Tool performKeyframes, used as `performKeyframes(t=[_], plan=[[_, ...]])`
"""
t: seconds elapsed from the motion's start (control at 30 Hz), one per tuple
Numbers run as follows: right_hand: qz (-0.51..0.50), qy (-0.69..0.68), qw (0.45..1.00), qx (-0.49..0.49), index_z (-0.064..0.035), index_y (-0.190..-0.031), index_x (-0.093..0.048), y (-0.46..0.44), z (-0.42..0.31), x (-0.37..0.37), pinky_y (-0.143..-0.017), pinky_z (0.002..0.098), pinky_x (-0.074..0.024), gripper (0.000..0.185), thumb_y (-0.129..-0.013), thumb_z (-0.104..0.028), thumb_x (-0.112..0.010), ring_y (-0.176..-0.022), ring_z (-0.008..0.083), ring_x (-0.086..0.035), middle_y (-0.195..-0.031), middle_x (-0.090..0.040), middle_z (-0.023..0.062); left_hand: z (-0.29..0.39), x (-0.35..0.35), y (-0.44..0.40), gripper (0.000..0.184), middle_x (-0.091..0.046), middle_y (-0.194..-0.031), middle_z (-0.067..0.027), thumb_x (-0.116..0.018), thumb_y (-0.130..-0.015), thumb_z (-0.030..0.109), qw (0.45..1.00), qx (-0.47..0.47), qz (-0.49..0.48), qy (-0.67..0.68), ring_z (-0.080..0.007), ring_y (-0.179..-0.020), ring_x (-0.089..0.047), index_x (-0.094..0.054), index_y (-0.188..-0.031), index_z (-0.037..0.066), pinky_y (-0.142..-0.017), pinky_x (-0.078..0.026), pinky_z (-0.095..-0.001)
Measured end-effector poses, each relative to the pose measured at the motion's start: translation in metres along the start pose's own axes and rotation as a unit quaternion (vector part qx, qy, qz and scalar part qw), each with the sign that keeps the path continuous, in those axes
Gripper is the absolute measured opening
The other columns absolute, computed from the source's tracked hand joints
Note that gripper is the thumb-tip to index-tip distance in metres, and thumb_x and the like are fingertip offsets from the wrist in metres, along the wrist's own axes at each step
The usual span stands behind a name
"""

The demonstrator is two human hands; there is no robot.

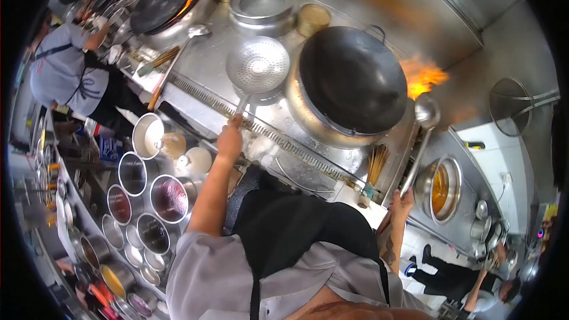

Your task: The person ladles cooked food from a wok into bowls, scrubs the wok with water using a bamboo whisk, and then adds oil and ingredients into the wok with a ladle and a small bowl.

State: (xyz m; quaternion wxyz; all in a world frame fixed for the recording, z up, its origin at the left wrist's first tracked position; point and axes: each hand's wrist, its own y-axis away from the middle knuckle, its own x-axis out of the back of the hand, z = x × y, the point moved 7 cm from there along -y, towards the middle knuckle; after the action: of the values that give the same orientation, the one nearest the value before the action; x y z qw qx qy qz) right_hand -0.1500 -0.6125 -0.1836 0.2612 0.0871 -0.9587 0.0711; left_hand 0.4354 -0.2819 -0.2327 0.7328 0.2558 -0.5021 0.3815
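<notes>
My left hand (230,138) is wrapped round the handle of a perforated skimmer (258,65), whose round head is over the steel range top. On the right, my right hand (402,202) grips the long handle of a ladle (427,111); the ladle's bowl is beside the wok's right rim. Between the two tools sits a large dark wok (352,80) on its burner, with no food visible in it. Orange flame (422,77) rises behind the wok's right edge.
Metal pots of sauces (169,198) crowd the lower left. A bamboo brush (377,166) lies near the range's front edge. A bowl of orange liquid (440,189) stands right. One person (71,71) works at the upper left, another (468,284) at the lower right.
</notes>
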Motion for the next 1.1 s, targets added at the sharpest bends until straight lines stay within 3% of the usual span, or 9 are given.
performKeyframes(t=[0.07,0.13,0.3,0.33,0.47,0.57,0.7,0.87,1.1], plan=[[-0.049,-0.134,0.99,-0.02,-0.0046,-0.127,-0.048,0.019,-0.112,-0.018,-0.037,0.0245,-0.035,0.04,-0.091,-0.012,-0.062,-0.045,0.007,-0.045,-0.061,-0.046,-0.0016,0.003,0.006,0.013,0.043,-0.06,-0.103,-0.0168,-0.05,-0.087,0.009,0.997,-0.035,0.031,-0.06,-0.0348,-0.091,-0.06,-0.051,-0.13,0.009,-0.079,-0.051,-0.0472],[-0.091,-0.148,0.971,-0.163,-0.005,-0.134,-0.046,0.019,-0.036,-0.023,-0.037,0.0238,-0.0348,0.046,-0.091,-0.013,-0.062,-0.045,0.007,-0.044,-0.065,-0.048,-0.0016,0.01,0.029,0.026,0.046,-0.061,-0.098,-0.0132,-0.051,-0.081,0.004,0.986,-0.048,0.121,-0.105,-0.0308,-0.087,-0.06,-0.055,-0.126,0.012,-0.073,-0.05,-0.0436],[-0.16,-0.055,0.982,-0.084,-0.0025,-0.119,-0.053,0.003,-0.113,-0.052,-0.041,0.0221,-0.0347,0.03,-0.092,-0.015,-0.06,-0.051,0.0086,-0.044,-0.066,-0.047,0.0012,0.057,0.114,0.1,0.03,-0.065,-0.092,-0.0152,-0.052,-0.08,0.005,0.953,-0.005,0.3,0.036,-0.0313,-0.081,-0.064,-0.06,-0.108,0.002,-0.066,-0.05,-0.0425],[-0.177,-0.055,0.983,-0.016,-0.0035,-0.119,-0.054,-0.034,-0.072,-0.062,-0.043,0.0232,-0.0359,0.03,-0.092,-0.015,-0.059,-0.05,0.0098,-0.044,-0.066,-0.047,0.0022,0.061,0.102,0.113,0.027,-0.065,-0.093,-0.0163,-0.052,-0.081,0.006,0.985,0.028,0.162,0.059,-0.0321,-0.081,-0.065,-0.06,-0.107,0.002,-0.067,-0.051,-0.0427],[-0.267,-0.105,0.951,-0.115,-0.0036,-0.102,-0.057,-0.014,-0.115,-0.097,-0.047,0.0258,-0.039,0.016,-0.094,-0.017,-0.057,-0.054,0.0104,-0.045,-0.066,-0.045,0.0009,0.087,0.054,0.227,0.03,-0.066,-0.088,-0.0208,-0.054,-0.078,0.008,0.984,-0.029,0.052,0.166,-0.0397,-0.086,-0.064,-0.062,-0.107,0.003,-0.076,-0.05,-0.051],[-0.342,-0.132,0.927,-0.079,-0.0048,-0.09,-0.056,-0.047,-0.058,-0.141,-0.051,0.0259,-0.0405,0.015,-0.095,-0.019,-0.055,-0.059,0.0098,-0.046,-0.066,-0.045,0.0006,0.045,0.005,0.312,0.023,-0.065,-0.086,-0.0239,-0.052,-0.084,0.012,0.985,0.091,-0.044,0.141,-0.0393,-0.086,-0.064,-0.059,-0.106,0.005,-0.073,-0.049,-0.0502],[-0.409,-0.02,0.912,-0.011,-0.005,-0.085,-0.055,-0.047,-0.082,-0.162,-0.054,0.0248,-0.0413,0.024,-0.096,-0.027,-0.054,-0.061,0.0095,-0.047,-0.067,-0.047,0.0003,-0.028,-0.057,0.434,0.022,-0.067,-0.089,-0.0219,-0.057,-0.088,0.022,0.95,0.235,0.018,0.204,-0.041,-0.084,-0.065,-0.065,-0.082,0.003,-0.075,-0.051,-0.0509],[-0.381,0.001,0.925,-0.001,-0.0054,-0.084,-0.055,-0.049,-0.093,-0.151,-0.056,0.0237,-0.0428,0.027,-0.096,-0.03,-0.056,-0.062,0.0095,-0.049,-0.068,-0.05,0.0007,-0.045,-0.094,0.562,0.046,-0.066,-0.109,-0.0233,-0.051,-0.092,0.04,0.847,0.486,-0.082,0.2,-0.0397,-0.105,-0.062,-0.069,-0.105,0.0,-0.094,-0.047,-0.0478],[-0.348,-0.037,0.936,-0.02,-0.0081,-0.085,-0.056,-0.081,-0.049,-0.165,-0.051,0.023,-0.0414,0.02,-0.095,-0.026,-0.058,-0.056,0.0093,-0.047,-0.068,-0.05,0.0006,-0.056,-0.141,0.597,0.044,-0.064,-0.116,-0.0221,-0.059,-0.082,0.034,0.801,0.547,-0.132,0.203,-0.0361,-0.11,-0.061,-0.069,-0.108,0.0,-0.095,-0.048,-0.043]])
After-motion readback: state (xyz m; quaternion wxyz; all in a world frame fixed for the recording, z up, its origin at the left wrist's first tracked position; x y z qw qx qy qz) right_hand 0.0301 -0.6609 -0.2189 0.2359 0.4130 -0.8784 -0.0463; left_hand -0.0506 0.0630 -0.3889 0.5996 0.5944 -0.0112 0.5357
